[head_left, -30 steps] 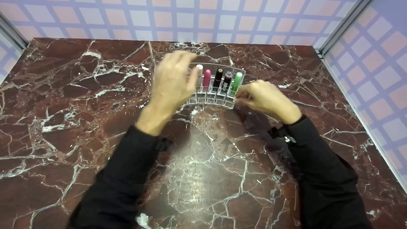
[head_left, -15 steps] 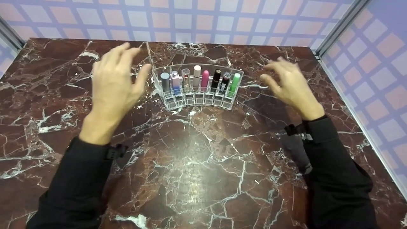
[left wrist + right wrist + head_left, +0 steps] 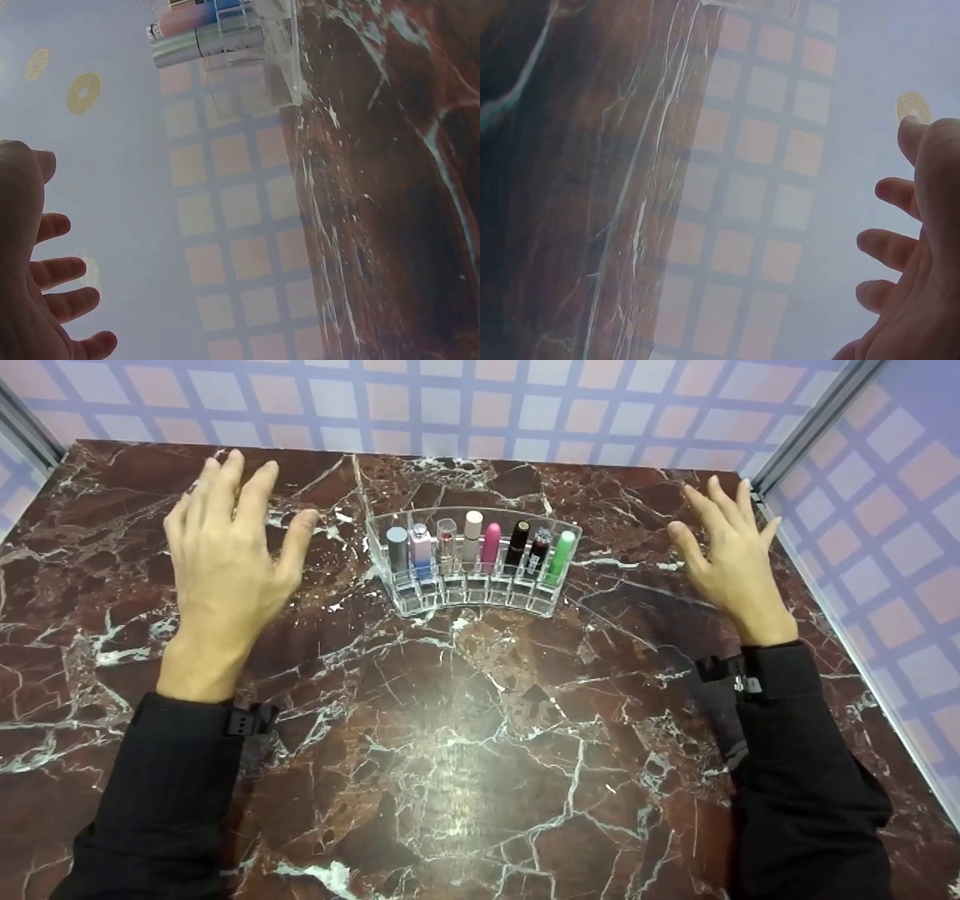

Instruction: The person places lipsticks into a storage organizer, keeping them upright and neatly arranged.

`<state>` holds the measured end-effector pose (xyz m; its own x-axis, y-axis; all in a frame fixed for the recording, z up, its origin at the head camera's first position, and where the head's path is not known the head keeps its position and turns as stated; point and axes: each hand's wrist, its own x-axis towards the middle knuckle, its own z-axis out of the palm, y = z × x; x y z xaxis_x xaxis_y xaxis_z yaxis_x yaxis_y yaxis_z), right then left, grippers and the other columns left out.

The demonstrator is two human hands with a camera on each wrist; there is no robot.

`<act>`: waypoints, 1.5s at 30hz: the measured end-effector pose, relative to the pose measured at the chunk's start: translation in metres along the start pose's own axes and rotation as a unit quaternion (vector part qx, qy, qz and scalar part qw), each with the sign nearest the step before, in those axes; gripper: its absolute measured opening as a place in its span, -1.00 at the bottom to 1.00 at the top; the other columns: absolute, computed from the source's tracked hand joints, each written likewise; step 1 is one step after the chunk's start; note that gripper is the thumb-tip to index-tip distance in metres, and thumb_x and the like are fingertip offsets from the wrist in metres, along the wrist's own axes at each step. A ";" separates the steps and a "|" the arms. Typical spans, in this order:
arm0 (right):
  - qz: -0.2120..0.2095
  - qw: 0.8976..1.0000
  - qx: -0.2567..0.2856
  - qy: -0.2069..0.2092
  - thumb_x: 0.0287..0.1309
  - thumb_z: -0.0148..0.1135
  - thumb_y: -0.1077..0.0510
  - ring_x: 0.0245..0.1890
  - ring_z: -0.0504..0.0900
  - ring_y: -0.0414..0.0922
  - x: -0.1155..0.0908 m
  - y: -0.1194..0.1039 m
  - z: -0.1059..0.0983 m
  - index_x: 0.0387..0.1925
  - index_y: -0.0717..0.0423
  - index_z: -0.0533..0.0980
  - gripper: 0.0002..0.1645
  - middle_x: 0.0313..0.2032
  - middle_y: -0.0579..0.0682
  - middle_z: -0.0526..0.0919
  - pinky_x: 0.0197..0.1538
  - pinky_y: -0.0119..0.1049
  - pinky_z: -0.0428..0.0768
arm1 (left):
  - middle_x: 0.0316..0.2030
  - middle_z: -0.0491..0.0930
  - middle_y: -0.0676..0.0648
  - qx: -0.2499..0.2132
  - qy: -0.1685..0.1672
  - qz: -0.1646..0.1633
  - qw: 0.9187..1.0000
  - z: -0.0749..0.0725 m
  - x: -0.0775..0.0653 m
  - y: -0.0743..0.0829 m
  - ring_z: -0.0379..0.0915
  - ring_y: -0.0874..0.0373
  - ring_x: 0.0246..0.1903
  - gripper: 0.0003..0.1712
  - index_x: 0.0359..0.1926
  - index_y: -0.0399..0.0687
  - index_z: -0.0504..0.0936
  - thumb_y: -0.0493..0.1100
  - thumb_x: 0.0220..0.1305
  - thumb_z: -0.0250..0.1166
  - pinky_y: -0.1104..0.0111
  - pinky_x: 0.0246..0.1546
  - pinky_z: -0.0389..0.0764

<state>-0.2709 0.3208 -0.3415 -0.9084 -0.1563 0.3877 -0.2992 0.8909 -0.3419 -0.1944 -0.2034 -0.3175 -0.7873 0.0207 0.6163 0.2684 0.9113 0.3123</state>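
Note:
A clear curved lipstick holder (image 3: 472, 598) stands toward the back of the table, several lipstick tubes upright in its back row. From left to right come a grey tube (image 3: 397, 547), a pink and blue tube (image 3: 421, 551), a clear-capped tube (image 3: 446, 544), a white-capped tube (image 3: 472, 529), a pink tube (image 3: 490, 545), two dark tubes and a green tube (image 3: 561, 556). The slots of its front row hold nothing. My left hand (image 3: 225, 555) is spread in the air left of the holder. Right of it hovers my right hand (image 3: 731, 559), fingers spread. Neither hand touches anything.
The dark red marbled table (image 3: 465, 750) spreads out in front of the holder. A checkered back wall (image 3: 480, 412) borders its far edge, and a checkered side wall (image 3: 892, 547) runs along the right.
Both hands were at the holder a second ago, the right one at its right end. They have since moved apart, left and right, and spread their fingers. The holder stays put.

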 end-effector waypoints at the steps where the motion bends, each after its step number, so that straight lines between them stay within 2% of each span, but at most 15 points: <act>1: 0.003 1.000 0.000 -0.002 0.51 -0.08 -0.28 0.57 -0.34 0.06 -0.001 0.000 0.000 0.53 -0.14 0.21 -0.29 0.57 0.01 -0.02 0.28 0.26 -0.69 | 0.46 0.18 -0.35 0.003 -0.001 -0.001 1.000 0.000 0.000 -0.001 -0.01 -0.23 0.49 -0.28 0.43 -0.14 0.34 0.26 0.52 0.04 -0.12 0.45 -0.07; 6: 0.008 1.000 -0.019 -0.014 0.52 -0.13 -0.31 0.56 -0.40 0.11 -0.001 -0.001 -0.002 0.56 -0.21 0.16 -0.29 0.58 0.00 -0.07 0.24 0.30 -0.73 | 0.48 0.15 -0.33 0.007 -0.010 -0.011 1.000 -0.001 -0.002 -0.005 -0.04 -0.21 0.50 -0.27 0.44 -0.12 0.33 0.27 0.52 0.03 -0.14 0.46 -0.13; 9: 0.009 0.998 -0.044 -0.033 0.52 -0.23 -0.36 0.54 -0.48 0.12 0.000 -0.002 -0.003 0.59 -0.27 0.07 -0.26 0.59 -0.02 -0.17 0.19 0.32 -0.77 | 0.51 0.09 -0.31 0.010 -0.028 -0.021 0.999 -0.002 -0.003 -0.006 -0.12 -0.19 0.53 -0.26 0.48 -0.08 0.28 0.28 0.53 -0.01 -0.15 0.46 -0.19; 13: 0.008 0.995 -0.066 -0.077 0.50 -0.37 -0.42 0.49 -0.66 0.08 0.000 -0.004 -0.003 0.61 -0.32 -0.10 -0.21 0.58 -0.05 -0.37 0.13 0.31 -0.85 | 0.56 -0.14 -0.27 0.018 -0.084 -0.045 0.995 -0.002 -0.003 -0.008 -0.35 -0.14 0.55 -0.21 0.57 0.03 0.09 0.34 0.54 -0.13 -0.17 0.44 -0.39; 16: 0.007 0.992 -0.074 -0.104 0.50 -0.44 -0.43 0.46 -0.75 0.05 0.000 -0.006 -0.001 0.61 -0.32 -0.18 -0.21 0.57 -0.04 -0.48 0.09 0.31 -0.89 | 0.57 -0.33 -0.22 0.020 -0.132 -0.062 0.989 0.000 -0.004 -0.010 -0.55 -0.08 0.54 -0.17 0.61 0.12 -0.09 0.40 0.53 -0.25 -0.17 0.38 -0.57; 21: 0.011 0.987 -0.083 -0.137 0.48 -0.50 -0.45 0.41 -0.83 0.04 -0.001 -0.008 0.000 0.61 -0.35 -0.24 -0.19 0.55 -0.03 -0.57 0.05 0.28 -0.93 | 0.55 -0.51 -0.17 0.031 -0.177 -0.072 0.981 0.003 -0.004 -0.013 -0.74 -0.05 0.49 -0.14 0.62 0.19 -0.24 0.45 0.50 -0.36 -0.14 0.28 -0.73; 30: 0.034 0.972 -0.090 -0.213 0.40 -0.59 -0.54 0.33 -0.95 -0.01 -0.001 -0.008 0.004 0.58 -0.43 -0.38 -0.15 0.48 -0.03 -0.74 -0.03 0.27 -0.96 | 0.52 -0.62 -0.18 0.051 -0.216 -0.072 0.972 0.008 -0.005 -0.015 -0.83 -0.06 0.46 -0.13 0.61 0.22 -0.32 0.47 0.49 -0.41 -0.17 0.25 -0.77; 38: 0.032 0.971 -0.075 -0.225 0.40 -0.56 -0.54 0.35 -0.92 0.01 -0.004 -0.009 0.004 0.59 -0.44 -0.35 -0.15 0.50 -0.02 -0.70 -0.05 0.29 -0.97 | 0.47 -0.76 -0.17 0.047 -0.265 -0.066 0.961 0.009 -0.008 -0.019 -0.93 -0.11 0.42 -0.15 0.59 0.32 -0.42 0.48 0.47 -0.48 -0.20 0.20 -0.82; 45: 0.039 0.964 -0.077 -0.250 0.40 -0.57 -0.55 0.36 -0.90 0.05 -0.005 -0.009 0.003 0.58 -0.46 -0.35 -0.15 0.51 0.00 -0.70 -0.07 0.33 -0.96 | 0.45 -0.82 -0.17 0.039 -0.303 -0.071 0.949 0.012 -0.009 -0.020 -1.00 -0.10 0.39 -0.16 0.58 0.32 -0.48 0.48 0.46 -0.53 -0.20 0.18 -0.86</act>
<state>-0.2650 0.3124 -0.3431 -0.9654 -0.2376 -0.1079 -0.2119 0.9551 -0.2072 -0.1992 -0.2174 -0.3379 -0.9937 0.1062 0.0347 0.1117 0.9498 0.2923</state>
